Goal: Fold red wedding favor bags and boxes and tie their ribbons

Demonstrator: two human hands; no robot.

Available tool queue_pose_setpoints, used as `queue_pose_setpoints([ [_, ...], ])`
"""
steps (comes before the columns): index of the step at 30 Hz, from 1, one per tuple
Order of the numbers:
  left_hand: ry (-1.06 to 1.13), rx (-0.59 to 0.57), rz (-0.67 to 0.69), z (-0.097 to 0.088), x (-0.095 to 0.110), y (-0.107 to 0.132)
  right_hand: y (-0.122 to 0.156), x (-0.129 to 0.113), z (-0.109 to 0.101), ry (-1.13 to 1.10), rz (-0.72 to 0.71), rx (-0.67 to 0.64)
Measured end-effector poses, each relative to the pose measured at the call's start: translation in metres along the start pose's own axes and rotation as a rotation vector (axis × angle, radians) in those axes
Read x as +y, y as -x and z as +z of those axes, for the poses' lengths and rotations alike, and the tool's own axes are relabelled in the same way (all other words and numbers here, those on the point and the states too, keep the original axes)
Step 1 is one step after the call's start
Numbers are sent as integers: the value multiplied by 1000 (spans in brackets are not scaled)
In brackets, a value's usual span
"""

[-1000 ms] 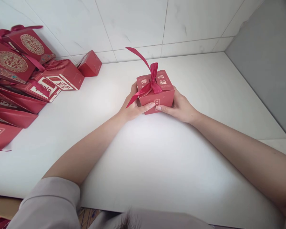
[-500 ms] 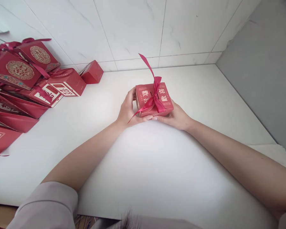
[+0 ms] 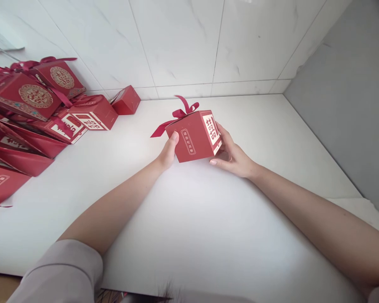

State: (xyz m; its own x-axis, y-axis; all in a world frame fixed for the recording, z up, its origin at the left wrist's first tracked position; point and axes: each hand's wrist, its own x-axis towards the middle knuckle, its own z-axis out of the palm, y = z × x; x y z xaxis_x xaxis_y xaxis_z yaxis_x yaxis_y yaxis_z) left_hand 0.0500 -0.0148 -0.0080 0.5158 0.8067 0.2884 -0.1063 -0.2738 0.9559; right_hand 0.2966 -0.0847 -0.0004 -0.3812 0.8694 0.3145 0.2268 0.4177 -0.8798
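A red paper gift box (image 3: 189,139) with a dark pink ribbon bow (image 3: 185,111) is held tilted above the white table, its bow end up and to the left. A white label with a red double-happiness character (image 3: 211,129) faces right. My left hand (image 3: 168,152) grips the left side, thumb pressed on the front face and fingers hidden behind the box. My right hand (image 3: 235,158) cups the right side loosely. Its fingers curl by the labelled face, and its thumb lies just under the lower corner, seemingly not pressing on the box.
Several red gift boxes with ribbons (image 3: 34,97) are piled at the left of the white table (image 3: 183,235). One small red box (image 3: 126,101) stands against the tiled wall (image 3: 183,46). A grey panel (image 3: 350,97) borders the table on the right.
The box has been turned from bow-top facing me to its side facing me, with the bow now upper left. My right hand's thumb has come off its front edge.
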Motion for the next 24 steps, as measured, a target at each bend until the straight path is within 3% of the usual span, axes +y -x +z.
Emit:
queue_pose_setpoints([
  [7, 70, -33, -128, -5, -4, 0, -1, 4, 2, 37, 113, 49],
  [24, 108, -41, -165, -2, -2, 2, -2, 1, 3, 32, 146, 55],
])
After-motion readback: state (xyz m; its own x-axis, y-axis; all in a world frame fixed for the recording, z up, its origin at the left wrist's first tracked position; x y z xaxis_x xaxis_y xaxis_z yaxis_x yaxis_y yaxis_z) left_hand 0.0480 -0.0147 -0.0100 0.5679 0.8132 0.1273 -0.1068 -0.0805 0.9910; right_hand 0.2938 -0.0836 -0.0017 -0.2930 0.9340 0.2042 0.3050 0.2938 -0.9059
